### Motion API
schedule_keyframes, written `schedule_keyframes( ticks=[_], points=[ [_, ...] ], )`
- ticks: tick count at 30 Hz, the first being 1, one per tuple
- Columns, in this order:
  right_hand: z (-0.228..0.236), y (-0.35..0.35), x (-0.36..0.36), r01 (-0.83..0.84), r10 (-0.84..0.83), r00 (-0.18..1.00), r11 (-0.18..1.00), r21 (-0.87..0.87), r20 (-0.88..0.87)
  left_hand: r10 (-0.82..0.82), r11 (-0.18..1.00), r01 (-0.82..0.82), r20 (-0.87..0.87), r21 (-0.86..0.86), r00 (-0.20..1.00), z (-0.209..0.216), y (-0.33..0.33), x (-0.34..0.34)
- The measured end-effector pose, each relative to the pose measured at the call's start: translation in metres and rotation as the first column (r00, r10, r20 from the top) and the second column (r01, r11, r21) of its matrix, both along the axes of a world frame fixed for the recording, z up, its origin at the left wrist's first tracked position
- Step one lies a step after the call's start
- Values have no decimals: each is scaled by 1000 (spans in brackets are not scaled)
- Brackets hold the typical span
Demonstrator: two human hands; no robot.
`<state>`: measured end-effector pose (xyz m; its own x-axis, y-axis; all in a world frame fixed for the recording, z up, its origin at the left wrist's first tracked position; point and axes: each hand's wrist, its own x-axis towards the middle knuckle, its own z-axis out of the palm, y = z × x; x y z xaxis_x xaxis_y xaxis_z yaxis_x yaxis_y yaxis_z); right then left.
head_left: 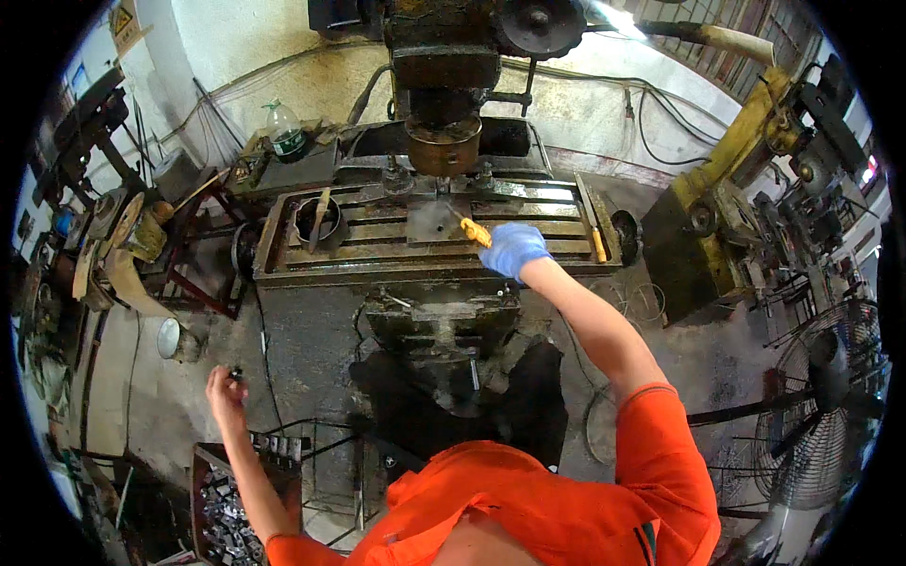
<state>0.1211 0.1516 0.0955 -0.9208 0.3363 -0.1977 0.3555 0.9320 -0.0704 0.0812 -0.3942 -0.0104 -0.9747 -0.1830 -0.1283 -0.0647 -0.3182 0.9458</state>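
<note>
My right hand (514, 251), in a blue glove, is closed round a yellow-handled tool (475, 231) with a thin tip. That tip points at a flat metal plate (429, 226) on the slotted machine table (377, 267), just below the spindle head (444, 146). A pale haze hangs over the plate near the tip. Out to the left, my bare left hand (225, 391) pinches a small dark metal part (236, 374). Beneath that arm stands a bin (203, 462) full of small metal pieces (226, 519).
A round pan (332, 226) with a flat stick across it sits on the table's left end. At its right end lies a yellow-handled rod (597, 241). A green-labelled bottle (285, 132) stands behind. A metal can (175, 340) is on the floor; a fan (816, 406) stands at right.
</note>
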Motion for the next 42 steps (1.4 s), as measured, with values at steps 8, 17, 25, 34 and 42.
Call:
schedule_keyframes(
  ticks=[8, 17, 25, 34, 42],
  points=[
    [3, 10, -11, -64, 69, 994, 996, -60, 82, -227, 949, 213, -33, -231, 973, 12, 41, -1],
    [10, 21, -9, 46, -59, 994, 989, -138, -89, -557, 790, 509, -55, -341, 829, 48, 190, -18],
    [34, 19, 34, -18, 37, 995, 981, -193, 95, -751, 557, 589, -52, -585, 658, 55, 296, -29],
    [-4, 51, 22, 108, -115, 993, 980, -167, -30, -738, 250, 139, -96, -958, 668, 56, 384, -70],
    [3, 49, 45, -195, 191, 981, 923, -330, -46, -714, 239, 12, -168, -971, 679, 48, 372, -91]
  ],
)
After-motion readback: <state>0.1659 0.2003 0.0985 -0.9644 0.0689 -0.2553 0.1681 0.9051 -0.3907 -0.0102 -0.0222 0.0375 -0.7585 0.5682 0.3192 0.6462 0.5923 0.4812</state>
